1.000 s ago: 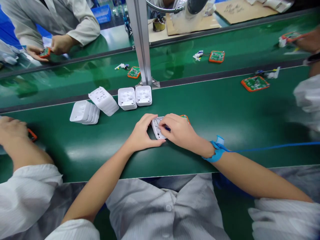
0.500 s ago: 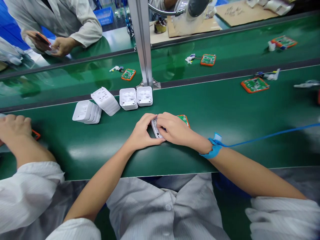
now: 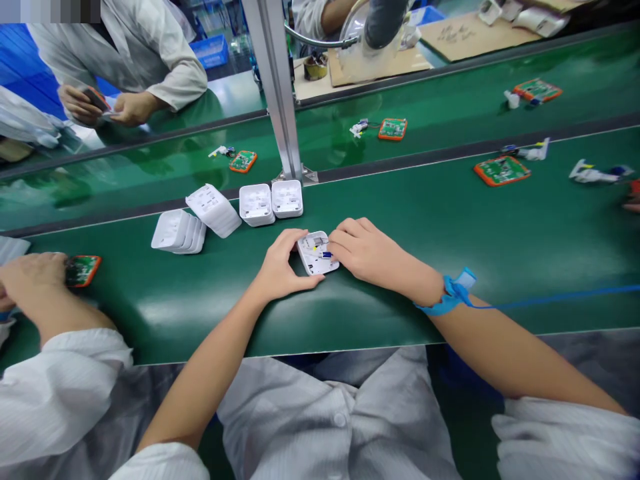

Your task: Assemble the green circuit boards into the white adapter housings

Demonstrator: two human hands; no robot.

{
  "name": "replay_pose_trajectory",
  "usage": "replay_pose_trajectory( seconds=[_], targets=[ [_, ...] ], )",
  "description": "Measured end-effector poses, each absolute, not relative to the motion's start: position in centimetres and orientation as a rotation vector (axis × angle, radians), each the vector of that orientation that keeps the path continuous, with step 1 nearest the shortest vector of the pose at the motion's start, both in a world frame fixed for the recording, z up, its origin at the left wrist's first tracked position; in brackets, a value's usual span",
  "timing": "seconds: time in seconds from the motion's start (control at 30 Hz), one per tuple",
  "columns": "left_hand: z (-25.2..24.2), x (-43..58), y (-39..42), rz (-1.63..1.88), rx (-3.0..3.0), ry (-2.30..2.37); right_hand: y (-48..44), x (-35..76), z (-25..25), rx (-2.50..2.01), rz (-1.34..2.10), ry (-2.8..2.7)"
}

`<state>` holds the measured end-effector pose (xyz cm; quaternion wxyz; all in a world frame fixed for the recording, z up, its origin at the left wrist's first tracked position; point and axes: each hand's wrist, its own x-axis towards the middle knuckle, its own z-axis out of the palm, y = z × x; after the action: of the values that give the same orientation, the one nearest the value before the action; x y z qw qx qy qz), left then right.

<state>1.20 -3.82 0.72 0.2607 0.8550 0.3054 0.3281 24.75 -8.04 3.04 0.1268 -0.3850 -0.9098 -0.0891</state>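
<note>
While curving the left hand around a shallow, round-cornered white plastic housing, thumb by the near edge and forefinger by the far left corner, bends the right hand over its right rim. Grasps the housing with the left; cannot tell whether pinching anything with the right, given fingertips partly hidden. Reveals inside the moulded shell a small, glossy blue part. Has the housing straight in front of the body, at a smooth green counter with a soft sheen; cannot tell whether flat on it or slightly raised. Wears on the right wrist a soft blue band with a thin blue cord running rightward. Faces, beyond the left hand, stacks of similar white housings near a grooved metal post; farther right, a green circuit board in a rounded orange frame.
</note>
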Motion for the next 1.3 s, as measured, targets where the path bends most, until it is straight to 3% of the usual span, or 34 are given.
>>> replay_pose_trajectory(
  seconds=[0.2,0.43,0.57,0.73,1.13,1.3],
  targets=[
    [0.8,1.6,-4.1,0.912,2.352,0.852,-8.1,24.0,3.3,-1.185,-0.224,-2.629],
    [1.6,2.6,-5.1,0.928,2.481,0.740,-6.4,24.4,4.1,-1.314,0.518,-2.381],
    [1.5,2.6,-5.2,0.934,2.503,0.683,-5.6,24.6,3.5,-1.422,0.645,-1.985],
    [1.0,2.0,-5.0,0.915,2.541,0.618,-5.7,25.1,2.8,-1.227,0.875,-2.213],
    [1.1,1.8,-4.6,0.863,2.713,0.648,-5.5,23.8,3.7,-1.521,0.879,-2.160],
    [0.6,1.6,-4.0,0.887,2.581,0.884,-1.0,27.6,3.4,-1.692,0.888,-1.911]
  ],
)
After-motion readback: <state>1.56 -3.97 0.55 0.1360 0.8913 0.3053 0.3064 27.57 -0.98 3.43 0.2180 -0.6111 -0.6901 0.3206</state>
